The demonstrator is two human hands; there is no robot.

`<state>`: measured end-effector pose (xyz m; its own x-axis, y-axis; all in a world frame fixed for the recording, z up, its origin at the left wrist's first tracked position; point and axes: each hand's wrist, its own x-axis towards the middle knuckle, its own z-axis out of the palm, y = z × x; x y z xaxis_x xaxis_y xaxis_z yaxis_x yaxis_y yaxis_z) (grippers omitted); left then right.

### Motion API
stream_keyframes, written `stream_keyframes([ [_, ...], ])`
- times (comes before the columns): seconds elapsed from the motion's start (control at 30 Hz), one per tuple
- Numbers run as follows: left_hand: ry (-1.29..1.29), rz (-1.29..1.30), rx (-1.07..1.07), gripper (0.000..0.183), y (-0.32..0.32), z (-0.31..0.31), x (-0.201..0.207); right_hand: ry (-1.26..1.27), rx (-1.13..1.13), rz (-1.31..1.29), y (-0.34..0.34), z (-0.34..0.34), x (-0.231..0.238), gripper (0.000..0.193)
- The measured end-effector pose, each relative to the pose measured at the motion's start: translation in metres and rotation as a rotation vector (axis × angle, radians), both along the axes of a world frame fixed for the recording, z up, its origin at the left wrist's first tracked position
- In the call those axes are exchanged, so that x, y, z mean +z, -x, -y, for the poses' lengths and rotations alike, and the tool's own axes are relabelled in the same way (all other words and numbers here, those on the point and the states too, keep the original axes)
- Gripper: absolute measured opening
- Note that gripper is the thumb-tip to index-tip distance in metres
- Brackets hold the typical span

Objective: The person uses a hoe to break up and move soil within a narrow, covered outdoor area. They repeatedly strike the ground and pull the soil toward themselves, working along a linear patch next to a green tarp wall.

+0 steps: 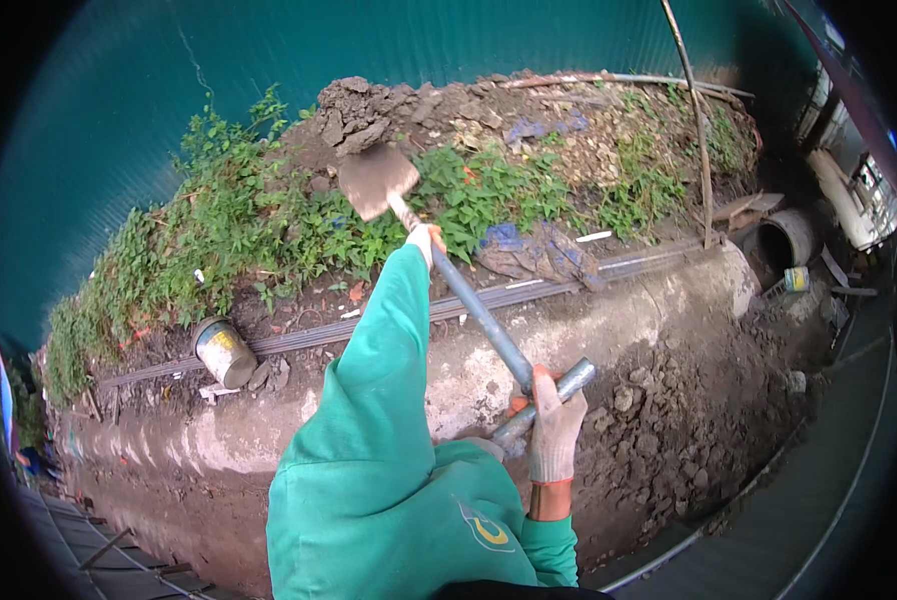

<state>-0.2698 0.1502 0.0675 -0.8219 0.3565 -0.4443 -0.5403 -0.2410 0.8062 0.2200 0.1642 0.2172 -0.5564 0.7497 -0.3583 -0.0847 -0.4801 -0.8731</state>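
Diagonally, the shovel [480, 317] runs through 2 hands [426, 241] [556, 430].

1. A teal corrugated wall [368, 40] stands behind leafy weeds [218, 225].
2. A long, rounded concrete ledge [608, 325] runs below them.
3. 1 slim pole [704, 170] rises right of centre.
4. Soft daylight.
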Motion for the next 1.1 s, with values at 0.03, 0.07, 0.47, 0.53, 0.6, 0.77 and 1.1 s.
stream_keyframes([
  [0.03,-0.097,0.078,0.121,0.028,-0.009,0.031,-0.018,-0.088,0.112,-0.101,0.012,0.008,0.022,0.029],
  [0.07,-0.222,0.453,0.223,0.028,-0.024,0.058,-0.044,-0.191,0.165,-0.071,0.007,0.01,0.035,0.027],
  [0.47,0.208,0.597,0.141,0.032,-0.402,0.163,-0.279,-0.103,0.047,0.443,-0.252,0.048,-0.04,0.026],
  [0.53,0.256,0.601,-0.022,0.033,-0.404,0.164,-0.279,-0.058,-0.062,0.43,-0.28,0.089,-0.047,0.025],
  [0.6,0.303,0.571,-0.219,0.036,-0.407,0.162,-0.281,0.131,-0.243,0.374,-0.309,0.137,-0.059,0.033],
  [0.77,0.488,0.516,-0.482,0.03,-0.45,0.155,-0.282,0.432,-0.565,0.223,-0.38,0.268,-0.105,0.048],
  [1.1,1.094,0.438,-1.146,0.025,-0.624,0.159,-0.4,0.988,-1.295,0.013,-0.339,0.459,-0.204,0.041],
])
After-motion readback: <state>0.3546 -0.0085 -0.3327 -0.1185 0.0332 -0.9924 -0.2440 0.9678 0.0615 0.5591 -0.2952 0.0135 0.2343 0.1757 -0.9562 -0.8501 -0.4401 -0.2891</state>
